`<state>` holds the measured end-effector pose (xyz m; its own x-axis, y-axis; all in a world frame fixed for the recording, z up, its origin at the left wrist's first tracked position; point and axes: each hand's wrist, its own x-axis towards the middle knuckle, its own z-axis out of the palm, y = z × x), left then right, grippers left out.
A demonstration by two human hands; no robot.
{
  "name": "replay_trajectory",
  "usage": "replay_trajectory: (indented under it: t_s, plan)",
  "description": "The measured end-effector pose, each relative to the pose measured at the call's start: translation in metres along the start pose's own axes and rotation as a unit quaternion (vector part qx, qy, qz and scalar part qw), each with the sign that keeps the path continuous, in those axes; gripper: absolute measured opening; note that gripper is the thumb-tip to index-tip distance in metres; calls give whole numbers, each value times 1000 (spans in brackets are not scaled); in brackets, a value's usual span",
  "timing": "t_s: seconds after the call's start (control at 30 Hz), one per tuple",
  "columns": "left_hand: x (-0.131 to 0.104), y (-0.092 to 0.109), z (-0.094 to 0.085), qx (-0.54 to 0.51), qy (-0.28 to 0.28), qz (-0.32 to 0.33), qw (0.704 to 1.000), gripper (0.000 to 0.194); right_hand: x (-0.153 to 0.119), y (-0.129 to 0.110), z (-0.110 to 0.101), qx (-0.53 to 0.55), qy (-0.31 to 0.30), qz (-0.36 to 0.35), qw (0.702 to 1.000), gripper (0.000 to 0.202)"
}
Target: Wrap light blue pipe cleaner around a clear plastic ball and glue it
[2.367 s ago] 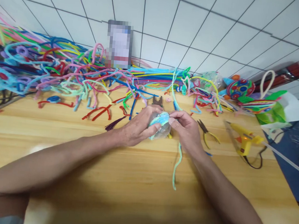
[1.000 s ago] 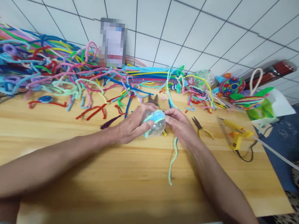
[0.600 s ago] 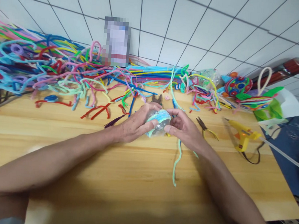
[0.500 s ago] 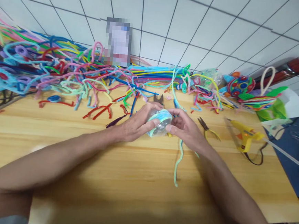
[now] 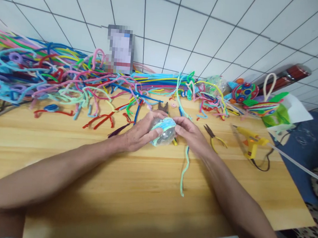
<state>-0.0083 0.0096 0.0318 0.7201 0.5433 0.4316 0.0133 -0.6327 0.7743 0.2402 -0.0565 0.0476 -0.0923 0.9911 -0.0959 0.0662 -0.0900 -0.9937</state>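
Observation:
Near the middle of the table, a small clear plastic ball (image 5: pixel 166 137) is partly wrapped in bands of light blue and pale green pipe cleaner (image 5: pixel 164 124). My left hand (image 5: pixel 141 132) cups it from the left, thumb across its front and fingers over the back. At the ball's right side, my right hand (image 5: pixel 189 132) is closed, its thumb and index fingertip pressed together at the end of the bands. Whatever sits between those fingertips is too small to make out. A loose pale green pipe cleaner (image 5: pixel 183 176) lies below my right hand.
Pliers with yellow handles (image 5: pixel 212 136) and a yellow glue gun (image 5: pixel 252 141) lie to the right. Other pliers (image 5: pixel 163 106) sit behind the ball. Many coloured pipe cleaners (image 5: pixel 76 79) pile along the wall, near a propped, blurred-out phone (image 5: pixel 120 50). Finished colourful ornaments (image 5: pixel 245 92) stand back right.
The view has swung slightly right, so everything sits further left. My right thumb has shifted up from the ball's lower right to the bands' end. My left hand keeps its hold.

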Motion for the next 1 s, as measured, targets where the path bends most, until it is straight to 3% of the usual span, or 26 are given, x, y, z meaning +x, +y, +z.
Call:
replay_trajectory:
  t_s: [0.27, 0.53, 0.67, 0.8, 1.0]
  plan:
    - [0, 0, 0, -12, 1, -6, 1000, 37, 1, 4, 3, 31, 29, 16, 999, 53]
    - [2, -19, 1, -40, 6, 20, 999, 39, -4, 2, -3, -34, -22, -2, 999, 73]
    - [4, -20, -1, -62, -5, -11, 998, 40, -4, 5, -5, -104, -25, -26, 994, 83]
    - [5, -19, -2, -107, -7, -27, 994, 40, -8, 4, 3, -232, 0, -103, 967, 107]
    - [7, -19, -1, -117, 3, -59, 991, 43, -11, 5, 16, -292, -1, -134, 947, 102]
